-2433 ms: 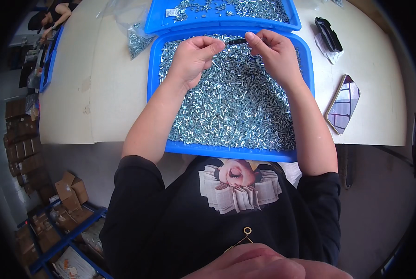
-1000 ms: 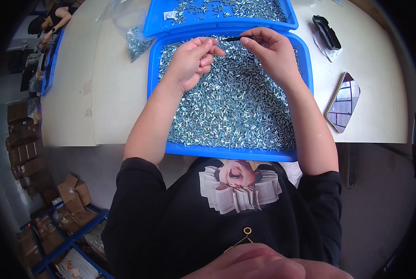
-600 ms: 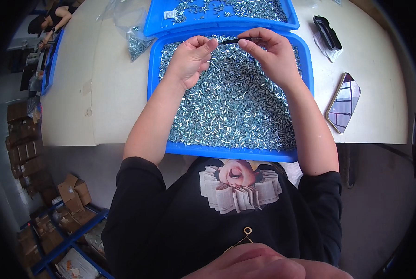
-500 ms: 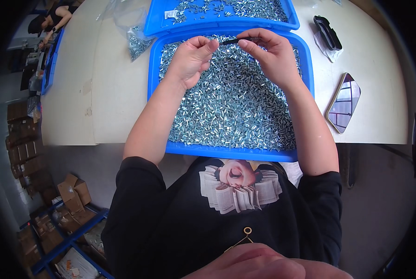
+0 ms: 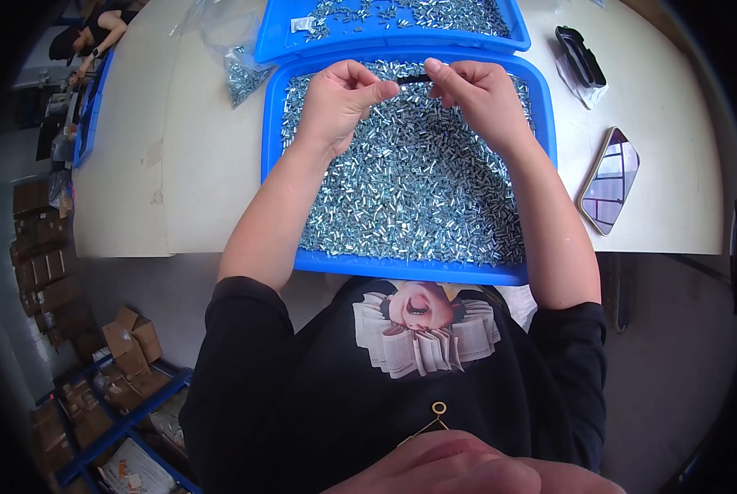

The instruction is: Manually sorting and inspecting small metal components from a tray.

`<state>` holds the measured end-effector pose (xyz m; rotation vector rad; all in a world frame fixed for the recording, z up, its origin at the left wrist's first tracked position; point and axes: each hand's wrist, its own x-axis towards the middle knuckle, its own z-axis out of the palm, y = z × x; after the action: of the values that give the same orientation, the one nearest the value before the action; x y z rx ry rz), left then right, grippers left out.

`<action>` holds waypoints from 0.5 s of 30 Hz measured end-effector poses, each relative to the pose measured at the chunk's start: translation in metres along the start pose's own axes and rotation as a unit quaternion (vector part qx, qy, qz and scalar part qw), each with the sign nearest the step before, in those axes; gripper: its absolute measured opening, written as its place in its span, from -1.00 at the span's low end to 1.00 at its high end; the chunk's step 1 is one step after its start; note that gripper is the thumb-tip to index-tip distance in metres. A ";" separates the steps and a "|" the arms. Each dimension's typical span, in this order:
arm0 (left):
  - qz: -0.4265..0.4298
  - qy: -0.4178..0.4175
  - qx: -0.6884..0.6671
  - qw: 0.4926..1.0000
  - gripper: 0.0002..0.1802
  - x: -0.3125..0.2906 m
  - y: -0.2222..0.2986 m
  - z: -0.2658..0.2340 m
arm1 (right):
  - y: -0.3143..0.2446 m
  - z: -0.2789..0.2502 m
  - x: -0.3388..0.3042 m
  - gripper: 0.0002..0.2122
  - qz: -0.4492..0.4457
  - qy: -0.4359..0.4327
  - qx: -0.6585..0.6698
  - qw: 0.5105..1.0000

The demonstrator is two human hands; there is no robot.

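Observation:
Over the far part of a blue plastic bin [image 5: 401,270], both my hands are raised close together. My right hand [image 5: 490,100] pinches a thin black rod [image 5: 415,79] between thumb and fingers. At the rod's left end, my left hand [image 5: 335,107] has its thumb and forefinger pressed together. Whatever sits in that left pinch is too small and too covered to make out. Under the hands the bin is filled with short, shiny silver metal pieces [image 5: 401,189], like little pins or sleeves.
A second blue bin [image 5: 282,33] with similar pieces adjoins the far side. Left of it lies a clear bag of metal pieces [image 5: 245,78]. To the right are a black open case [image 5: 581,59] and a phone [image 5: 609,181]. Another person [image 5: 97,37] works at the far left.
The right thumb has shifted up along the black rod and the fingers have curled beneath. My left hand has moved slightly right, its thumb now nearer the rod.

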<state>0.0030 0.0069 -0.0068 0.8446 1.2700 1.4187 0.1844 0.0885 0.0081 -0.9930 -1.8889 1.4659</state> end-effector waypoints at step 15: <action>0.182 0.032 0.088 0.979 -0.81 -0.001 -0.002 0.008 | 0.009 -0.001 0.005 -0.64 0.047 -0.083 0.189 0.977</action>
<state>0.0111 0.0080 -0.0074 1.2087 1.3515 1.6453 0.1840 0.0941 -0.0001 -0.8055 -1.5998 1.9274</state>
